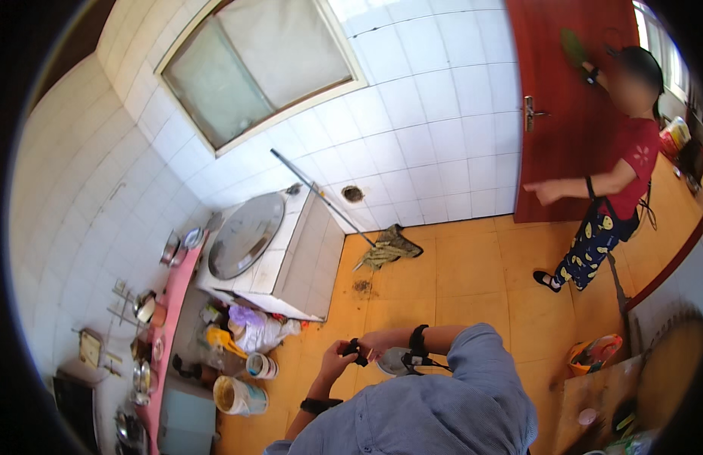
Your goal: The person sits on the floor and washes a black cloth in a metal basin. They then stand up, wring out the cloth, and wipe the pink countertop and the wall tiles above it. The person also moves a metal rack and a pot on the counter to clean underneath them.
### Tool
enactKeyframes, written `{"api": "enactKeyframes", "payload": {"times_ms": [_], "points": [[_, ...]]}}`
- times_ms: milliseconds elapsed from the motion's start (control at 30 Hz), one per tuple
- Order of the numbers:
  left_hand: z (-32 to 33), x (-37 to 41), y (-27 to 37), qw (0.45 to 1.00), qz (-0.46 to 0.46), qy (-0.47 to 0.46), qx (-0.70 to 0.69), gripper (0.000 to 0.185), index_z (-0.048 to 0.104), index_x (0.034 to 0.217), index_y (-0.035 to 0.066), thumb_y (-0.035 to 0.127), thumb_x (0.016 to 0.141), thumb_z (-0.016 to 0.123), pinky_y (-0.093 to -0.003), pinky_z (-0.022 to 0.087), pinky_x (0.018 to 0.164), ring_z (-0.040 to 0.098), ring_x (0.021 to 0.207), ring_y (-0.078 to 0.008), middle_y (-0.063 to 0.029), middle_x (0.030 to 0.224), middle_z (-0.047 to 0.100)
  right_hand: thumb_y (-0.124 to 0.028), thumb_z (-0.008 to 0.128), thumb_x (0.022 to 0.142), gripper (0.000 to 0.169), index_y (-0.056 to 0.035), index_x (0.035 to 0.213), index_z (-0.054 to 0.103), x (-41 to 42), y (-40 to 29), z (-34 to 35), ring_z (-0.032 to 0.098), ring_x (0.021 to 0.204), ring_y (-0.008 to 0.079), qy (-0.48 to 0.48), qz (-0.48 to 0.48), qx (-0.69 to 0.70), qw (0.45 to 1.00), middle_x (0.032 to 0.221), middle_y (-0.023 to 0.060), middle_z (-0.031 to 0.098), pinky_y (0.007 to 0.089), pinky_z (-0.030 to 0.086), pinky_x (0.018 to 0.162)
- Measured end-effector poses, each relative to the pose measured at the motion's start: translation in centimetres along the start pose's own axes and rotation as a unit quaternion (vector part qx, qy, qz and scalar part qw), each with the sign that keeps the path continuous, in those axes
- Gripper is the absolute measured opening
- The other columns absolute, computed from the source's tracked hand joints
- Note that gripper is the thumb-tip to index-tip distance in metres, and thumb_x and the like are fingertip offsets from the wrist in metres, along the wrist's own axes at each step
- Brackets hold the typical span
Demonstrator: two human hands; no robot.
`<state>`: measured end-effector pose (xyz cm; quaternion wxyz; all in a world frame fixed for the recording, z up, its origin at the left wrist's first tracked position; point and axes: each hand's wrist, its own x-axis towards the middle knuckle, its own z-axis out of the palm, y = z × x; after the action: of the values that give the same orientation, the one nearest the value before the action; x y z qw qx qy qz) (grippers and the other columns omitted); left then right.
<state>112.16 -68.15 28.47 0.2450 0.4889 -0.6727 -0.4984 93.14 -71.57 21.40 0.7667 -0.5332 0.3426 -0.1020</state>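
Observation:
My left hand (333, 360) and my right hand (380, 341) meet in front of my chest. Between their fingers is a small black object (354, 351), too small and partly covered to name. Each of my forearms wears a black wrist strap, and a dark cord hangs from the right one. Below my right wrist, a round grey basin (391, 362) stands on the floor, partly hidden by the arm and strap. To the left of my hands are a small white bucket (262, 366) and a larger stained bucket (240, 396).
A mop (392, 250) leans on the tiled stove (306, 267), which bears a large metal lid (246, 236). Pots line a pink shelf (168, 335). Plastic bags (260, 333) lie beneath. Another person (627, 153) stands by a red door (573, 131), one arm extended, holding something green.

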Motion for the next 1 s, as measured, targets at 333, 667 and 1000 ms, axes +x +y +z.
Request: {"api": "enactKeyframes", "payload": {"times_ms": [333, 667, 1000], "points": [[0.3, 1.6, -0.4, 0.999, 0.018, -0.046, 0.003, 0.037, 0.057, 0.107, -0.001, 0.000, 0.071, 0.069, -0.0291, 0.048, 0.081, 0.060, 0.089, -0.0164, -0.0084, 0.094, 0.063, -0.033, 0.051, 0.082, 0.030, -0.0071, 0.091, 0.063, -1.1, 0.0, -0.5, 0.063, 0.070, 0.0200, 0.122, 0.050, -0.025, 0.991, 0.083, 0.0084, 0.064, 0.0331, 0.052, 0.060], [2.6, 2.0, -0.6, 0.996, -0.031, -0.005, -0.078, 0.032, 0.059, 0.105, 0.001, 0.005, 0.075, 0.068, -0.0268, 0.049, 0.076, 0.061, 0.086, -0.0150, -0.0083, 0.091, 0.065, -0.038, 0.054, 0.081, 0.035, -0.0077, 0.095, 0.065, -0.5, 5.0, -1.8, 0.063, 0.069, 0.0267, 0.208, -0.009, -0.236, 0.949, 0.077, 0.0137, 0.064, 0.0372, 0.049, 0.060], [4.2, 1.6, -2.6, 0.982, -0.079, 0.090, -0.149, 0.026, 0.059, 0.105, 0.004, 0.011, 0.082, 0.067, -0.0231, 0.049, 0.061, 0.059, 0.072, -0.0090, -0.0038, 0.082, 0.063, -0.049, 0.033, 0.093, 0.051, -0.0043, 0.109, 0.051, -0.7, 4.2, -1.6, 0.065, 0.082, 0.0220, 0.147, 0.116, 0.022, 0.982, 0.097, 0.0120, 0.063, 0.0319, 0.053, 0.066]]}}
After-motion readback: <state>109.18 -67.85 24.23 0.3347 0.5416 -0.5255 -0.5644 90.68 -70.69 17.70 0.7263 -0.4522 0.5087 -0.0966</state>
